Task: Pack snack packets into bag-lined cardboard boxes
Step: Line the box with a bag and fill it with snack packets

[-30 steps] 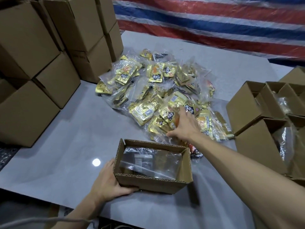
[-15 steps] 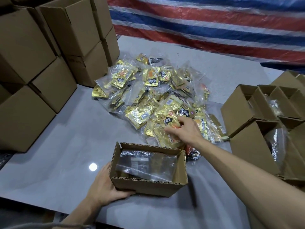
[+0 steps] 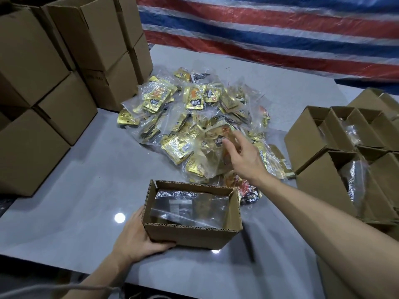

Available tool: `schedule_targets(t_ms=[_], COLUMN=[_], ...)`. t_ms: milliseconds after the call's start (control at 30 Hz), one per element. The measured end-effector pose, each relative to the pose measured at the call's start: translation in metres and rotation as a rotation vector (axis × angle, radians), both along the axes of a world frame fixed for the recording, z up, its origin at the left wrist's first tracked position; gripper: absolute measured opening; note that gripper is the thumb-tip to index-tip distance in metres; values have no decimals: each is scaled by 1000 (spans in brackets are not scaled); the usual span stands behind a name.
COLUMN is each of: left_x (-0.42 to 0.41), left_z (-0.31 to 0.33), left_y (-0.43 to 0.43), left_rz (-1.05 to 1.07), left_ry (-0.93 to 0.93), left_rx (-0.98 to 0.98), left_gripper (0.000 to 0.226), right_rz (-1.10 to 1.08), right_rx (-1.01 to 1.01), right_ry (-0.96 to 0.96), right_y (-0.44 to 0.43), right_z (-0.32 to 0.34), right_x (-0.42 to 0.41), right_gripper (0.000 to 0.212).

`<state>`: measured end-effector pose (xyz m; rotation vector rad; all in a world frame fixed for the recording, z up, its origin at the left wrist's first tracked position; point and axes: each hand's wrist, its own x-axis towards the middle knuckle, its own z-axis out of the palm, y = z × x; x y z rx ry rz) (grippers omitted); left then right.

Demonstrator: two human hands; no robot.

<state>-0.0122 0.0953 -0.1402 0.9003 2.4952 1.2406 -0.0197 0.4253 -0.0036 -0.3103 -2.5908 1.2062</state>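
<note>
An open cardboard box (image 3: pixel 190 236) lined with a clear plastic bag (image 3: pixel 190 207) sits near the table's front edge. My left hand (image 3: pixel 138 240) grips its near left corner. Behind it lies a heap of clear bags filled with gold snack packets (image 3: pixel 190 117). My right hand (image 3: pixel 241 156) is over the heap's near side and pinches one clear bag of gold packets (image 3: pixel 213 152), lifted a little off the heap and blurred.
Closed cardboard boxes (image 3: pixel 56 67) are stacked along the left. Several open bag-lined boxes (image 3: pixel 345 147) stand at the right. The grey table (image 3: pixel 75 190) shows bare surface left of the box. A red, blue and white striped tarp (image 3: pixel 269 24) hangs behind.
My right hand has closed on a bag of packets and raised it from the heap. My left hand still holds the box, which has not moved on the table.
</note>
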Motion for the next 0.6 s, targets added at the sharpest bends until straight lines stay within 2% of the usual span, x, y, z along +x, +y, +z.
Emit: schedule_targets(t_ms=[133,233,400,467,500,600], left_x=[1,0,1,1,0,-5], left_z=[1,1,3,8,12,25], left_y=[1,0,0,0,-1,-6], left_rz=[-5,-14,5,-2,-24,-120], left_ry=[31,69,38,-37,-106,-267], left_rx=[29,10,-18,20,32,43], left_gripper=[61,67,71,72,75,104], right_rz=[-35,-148,-338,-409,-432,-439], right_rx=[-3,-44,-211,-253,-335,-801], right_ry=[35,76,16,-57,-92,-188], right_y=[-6,-11,-18,-21,-23,-35], right_z=[17,35,71,85,91,103], right_x=[7,12,16,17,17,20], right_gripper=[26,32,31,30,30,22])
